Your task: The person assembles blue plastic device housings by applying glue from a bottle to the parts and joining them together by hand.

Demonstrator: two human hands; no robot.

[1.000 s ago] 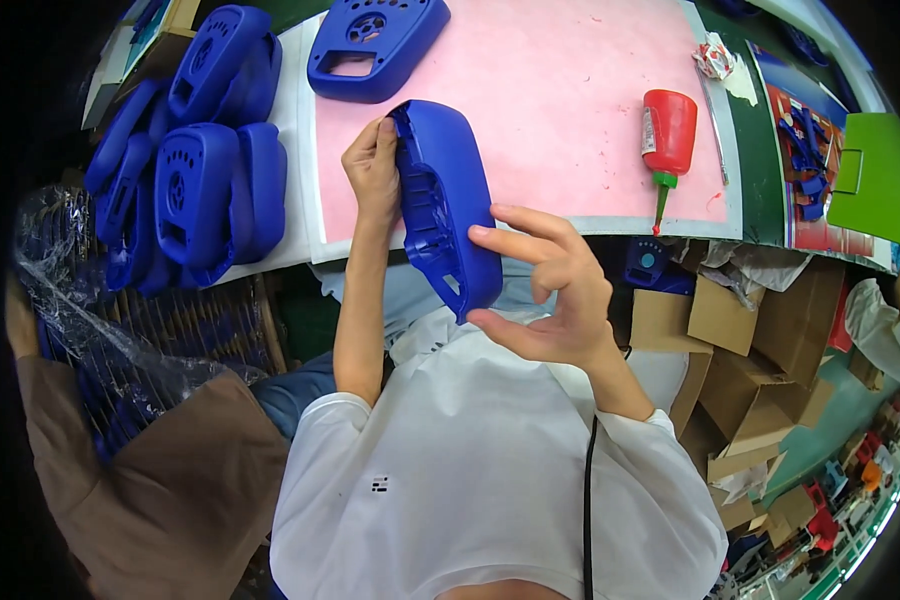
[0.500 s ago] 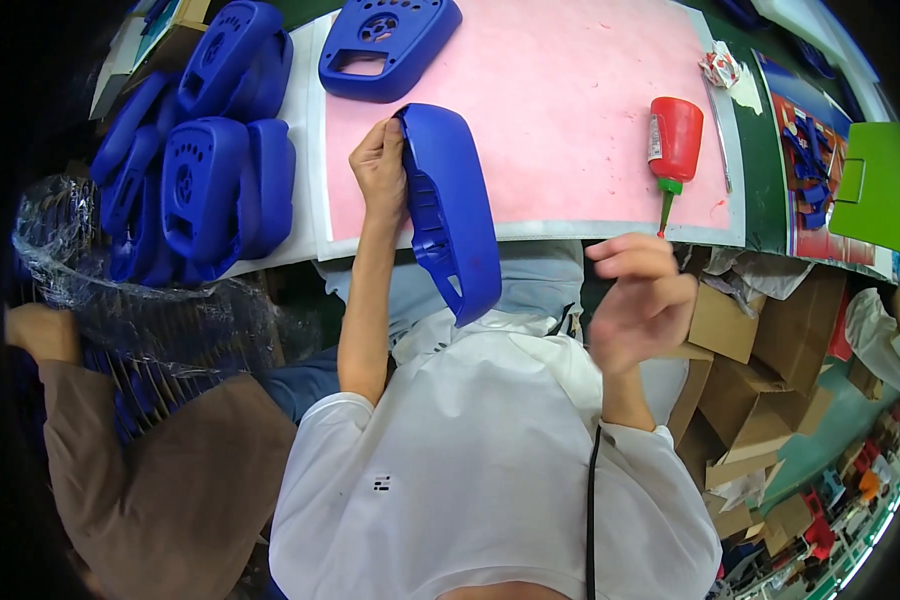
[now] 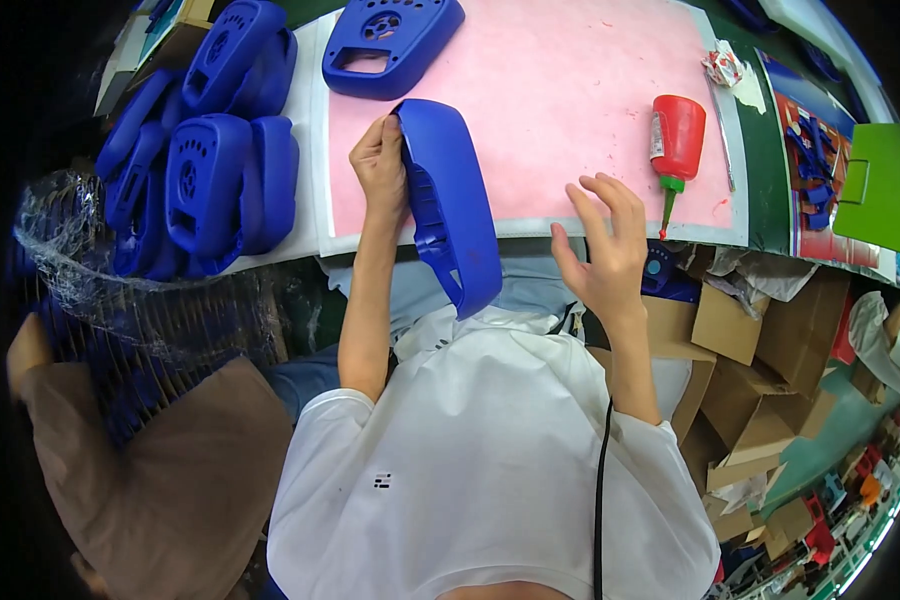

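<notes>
A blue plastic housing point(image 3: 457, 190) is tilted on its side over the table's front edge, its ribbed hollow facing left. My left hand point(image 3: 378, 165) pinches its upper left rim. My right hand point(image 3: 606, 245) is raised beside it, fingers spread, with nothing in them. Beyond that hand a red squeeze bottle point(image 3: 677, 140) with a green nozzle lies on the pink mat point(image 3: 530, 95), its tip toward me. A second blue housing point(image 3: 392, 45) lies flat at the mat's far left, showing a round grille and a rectangular opening.
Several more blue housings point(image 3: 210, 185) are piled at the left. A co-worker in a brown sleeve point(image 3: 185, 465) sits there by clear plastic wrap point(image 3: 150, 310). Crumpled tissue point(image 3: 722, 65), a green panel point(image 3: 882, 190) and open cardboard boxes point(image 3: 770, 370) are at the right.
My right hand has moved left and slightly away from me, and its fingers have spread. The left hand holds the housing in nearly the same place. The co-worker's arm has shifted.
</notes>
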